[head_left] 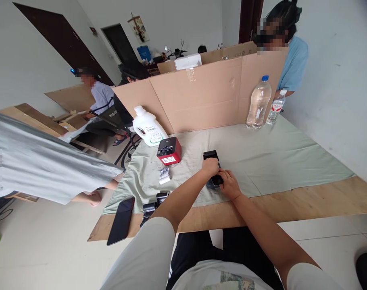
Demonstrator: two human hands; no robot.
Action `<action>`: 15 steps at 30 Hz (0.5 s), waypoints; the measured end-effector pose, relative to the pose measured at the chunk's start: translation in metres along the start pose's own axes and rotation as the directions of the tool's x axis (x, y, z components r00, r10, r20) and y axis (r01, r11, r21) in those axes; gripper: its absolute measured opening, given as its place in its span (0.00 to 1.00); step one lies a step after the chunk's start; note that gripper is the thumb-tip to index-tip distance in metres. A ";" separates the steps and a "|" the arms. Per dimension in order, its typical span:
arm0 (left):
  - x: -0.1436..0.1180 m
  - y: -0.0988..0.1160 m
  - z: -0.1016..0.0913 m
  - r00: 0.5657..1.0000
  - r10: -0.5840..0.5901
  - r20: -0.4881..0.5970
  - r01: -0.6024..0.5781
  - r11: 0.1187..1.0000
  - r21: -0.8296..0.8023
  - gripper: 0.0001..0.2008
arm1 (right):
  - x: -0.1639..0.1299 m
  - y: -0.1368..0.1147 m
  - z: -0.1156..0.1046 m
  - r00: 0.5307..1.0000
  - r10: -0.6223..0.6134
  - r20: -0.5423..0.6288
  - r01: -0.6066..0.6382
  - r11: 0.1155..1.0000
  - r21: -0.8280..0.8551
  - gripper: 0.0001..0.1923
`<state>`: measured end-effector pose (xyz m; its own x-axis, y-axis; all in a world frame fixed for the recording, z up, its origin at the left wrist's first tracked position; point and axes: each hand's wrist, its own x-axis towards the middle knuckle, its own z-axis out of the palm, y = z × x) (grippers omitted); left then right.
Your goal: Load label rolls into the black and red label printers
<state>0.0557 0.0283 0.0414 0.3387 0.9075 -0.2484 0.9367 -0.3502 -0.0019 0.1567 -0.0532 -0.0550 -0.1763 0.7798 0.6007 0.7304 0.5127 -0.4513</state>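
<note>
black device [210,154] braced on the cloth [280,157]

the right hand [230,184] holds its side, seemingly for steadiness; the left hand [210,166] is fisted over it, whether gripping i can't tell; the red box [173,155] stands aside, perhaps leaving room

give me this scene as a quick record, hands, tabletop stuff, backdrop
left hand: on a black device, grip partly hidden
right hand: against the same device, beside the left
surface: pale green cloth over wooden table
table's left side: white jug, red-and-black box, small white roll, dark phone
far right: large blue-capped bottle, smaller white-capped bottle
backdrop: upright cardboard panel, person in light blue beyond
</note>
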 end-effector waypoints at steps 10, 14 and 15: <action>-0.001 -0.030 0.004 0.967 0.037 -0.251 -0.112 0.950 -0.292 0.09 | -0.004 0.003 0.002 0.999 -0.002 -0.036 -0.001 0.998 -0.061 0.21; 0.001 -0.049 0.000 0.872 -0.165 -0.460 -0.034 0.918 -0.395 0.14 | -0.006 0.005 0.002 0.999 -0.031 -0.032 0.030 0.999 -0.042 0.23; 0.001 -0.053 0.001 0.871 -0.177 -0.458 -0.036 0.907 -0.419 0.15 | -0.006 0.005 0.001 0.999 -0.034 -0.035 0.033 0.999 -0.037 0.22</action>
<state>0.0062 0.0476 0.0403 0.1703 0.9587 0.2277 0.8749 -0.2534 0.4127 0.1603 -0.0548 -0.0615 -0.1784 0.7488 0.6383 0.7483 0.5245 -0.4061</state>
